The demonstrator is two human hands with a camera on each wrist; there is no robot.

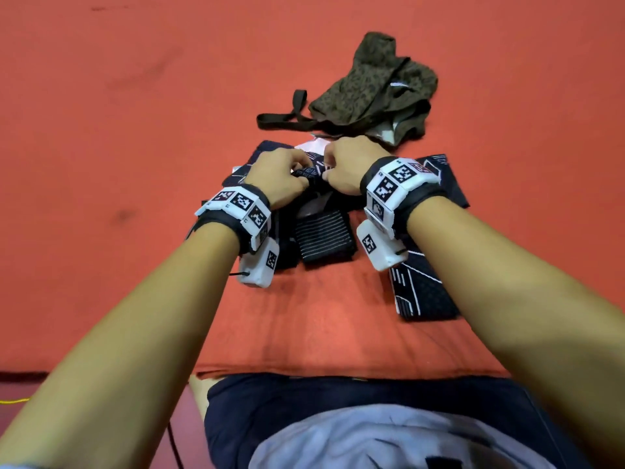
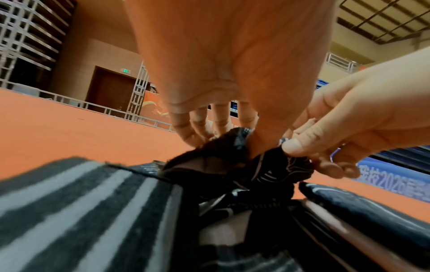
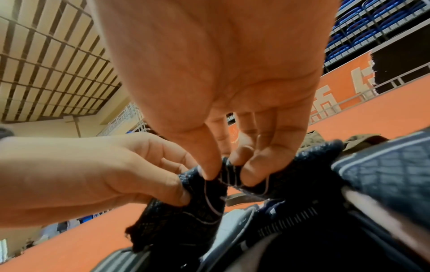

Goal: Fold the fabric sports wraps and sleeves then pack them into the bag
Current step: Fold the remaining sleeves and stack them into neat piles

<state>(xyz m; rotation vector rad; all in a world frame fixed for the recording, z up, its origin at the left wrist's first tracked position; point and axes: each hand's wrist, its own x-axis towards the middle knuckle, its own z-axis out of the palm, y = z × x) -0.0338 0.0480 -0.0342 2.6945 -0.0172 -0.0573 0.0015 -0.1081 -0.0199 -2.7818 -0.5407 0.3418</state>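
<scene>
Pinching one dark patterned sleeve (image 1: 309, 172) between left hand (image 1: 277, 179) and right hand (image 1: 348, 165), fabric bunched at fingertips.

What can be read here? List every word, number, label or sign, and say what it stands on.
"2026": blue banner, flanked by characters too blurred to read.
Green sign above the door: too small to read.
Large white characters on the orange wall: partly cut off, unreadable.
Wrist markers: coded squares, no words.
White tag on the bag: illegible.
</scene>
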